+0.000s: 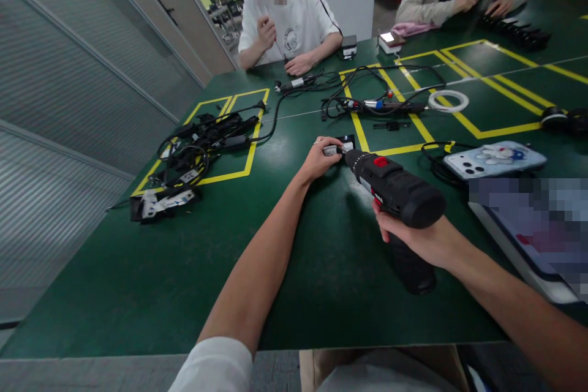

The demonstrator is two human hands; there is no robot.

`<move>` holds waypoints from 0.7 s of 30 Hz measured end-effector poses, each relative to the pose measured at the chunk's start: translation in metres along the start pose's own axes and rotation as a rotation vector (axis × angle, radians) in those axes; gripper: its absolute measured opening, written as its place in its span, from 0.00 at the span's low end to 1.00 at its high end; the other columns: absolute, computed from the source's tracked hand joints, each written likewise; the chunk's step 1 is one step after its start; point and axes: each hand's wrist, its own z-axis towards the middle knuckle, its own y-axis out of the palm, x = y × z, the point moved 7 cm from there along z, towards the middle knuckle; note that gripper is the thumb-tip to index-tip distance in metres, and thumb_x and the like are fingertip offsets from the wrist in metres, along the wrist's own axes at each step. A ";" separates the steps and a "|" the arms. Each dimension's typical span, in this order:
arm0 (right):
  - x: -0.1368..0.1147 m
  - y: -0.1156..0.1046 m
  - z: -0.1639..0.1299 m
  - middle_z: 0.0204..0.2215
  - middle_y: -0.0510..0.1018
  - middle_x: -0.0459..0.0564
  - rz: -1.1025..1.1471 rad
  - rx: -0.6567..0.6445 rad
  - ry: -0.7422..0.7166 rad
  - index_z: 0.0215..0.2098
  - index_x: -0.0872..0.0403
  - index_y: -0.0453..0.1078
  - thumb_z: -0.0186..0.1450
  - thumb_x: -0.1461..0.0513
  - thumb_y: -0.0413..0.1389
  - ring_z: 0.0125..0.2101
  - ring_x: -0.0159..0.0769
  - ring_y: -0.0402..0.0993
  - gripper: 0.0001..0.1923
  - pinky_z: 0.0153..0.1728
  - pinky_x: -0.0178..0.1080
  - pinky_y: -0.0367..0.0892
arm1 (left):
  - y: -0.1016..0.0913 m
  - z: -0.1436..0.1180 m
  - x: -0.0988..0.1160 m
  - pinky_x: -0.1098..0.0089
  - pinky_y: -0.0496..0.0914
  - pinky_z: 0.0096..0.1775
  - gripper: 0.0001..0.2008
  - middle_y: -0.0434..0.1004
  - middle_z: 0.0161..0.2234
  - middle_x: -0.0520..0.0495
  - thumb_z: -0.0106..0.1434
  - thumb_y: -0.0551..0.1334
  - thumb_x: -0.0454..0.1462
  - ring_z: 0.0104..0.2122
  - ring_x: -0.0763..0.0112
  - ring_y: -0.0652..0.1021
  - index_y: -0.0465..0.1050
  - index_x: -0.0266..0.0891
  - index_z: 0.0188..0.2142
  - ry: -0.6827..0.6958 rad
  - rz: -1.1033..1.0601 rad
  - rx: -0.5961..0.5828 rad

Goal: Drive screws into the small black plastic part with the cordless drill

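Observation:
My right hand (pixel 408 233) is wrapped round the grip of a black cordless drill (pixel 390 184) with a red switch on top. The drill points away and to the left, its chuck close to my left hand (pixel 319 161). With closed fingers, that hand grips a small black-and-silver part (pixel 331 150) on the green table; its exact kind does not show. The bit's tip seems to meet this part, though I cannot tell whether it touches. Just behind the fingers lies a small black piece (pixel 346 139), partly hidden.
Tangled black cables (pixel 220 135) lie at left, near a black-and-white packet (pixel 165 203). An electric screwdriver (pixel 381 105), a white ring (pixel 448 101) and a phone (pixel 496 159) are at right. A stack of flat items (pixel 496 233) stands by my right arm. Co-workers sit opposite.

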 end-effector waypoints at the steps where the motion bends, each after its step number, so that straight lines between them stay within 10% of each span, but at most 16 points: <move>1: 0.000 0.000 0.000 0.26 0.74 0.45 -0.002 -0.002 -0.005 0.28 0.52 0.68 0.58 0.61 0.57 0.26 0.35 0.73 0.03 0.31 0.39 0.72 | 0.000 0.000 0.000 0.64 0.65 0.53 0.13 0.73 0.42 0.46 0.54 0.64 0.30 0.47 0.66 0.72 0.76 0.39 0.40 -0.001 0.002 0.000; 21: 0.004 0.000 0.001 0.22 0.73 0.44 -0.006 -0.003 0.015 0.30 0.51 0.69 0.57 0.60 0.58 0.25 0.35 0.73 0.04 0.30 0.38 0.72 | 0.001 0.001 -0.004 0.62 0.65 0.53 0.09 0.75 0.41 0.47 0.57 0.65 0.34 0.47 0.65 0.72 0.76 0.41 0.39 0.011 -0.012 0.011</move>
